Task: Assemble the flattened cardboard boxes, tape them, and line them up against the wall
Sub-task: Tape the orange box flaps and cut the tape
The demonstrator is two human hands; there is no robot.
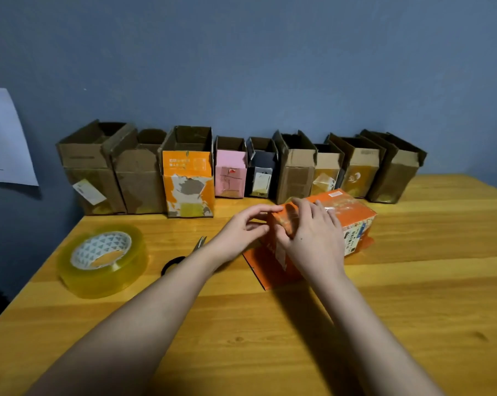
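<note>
Tabletop: yellow wooden tabletop against the blue wall.
Row: nine open-topped cardboard boxes lined along the wall.
Work box: orange printed cardboard box, on its side mid-tabletop, near the row.
Tape roll: clear packing tape roll, left.
Hands: right hand pressing flat on box; left hand, fingers relaxed, touching its end.
Technique: smooth tape firmly from seam outward.

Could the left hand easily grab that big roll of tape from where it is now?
Probably yes: the left hand holds nothing, and only bare table lies between it and the tape roll on its own side.
</note>
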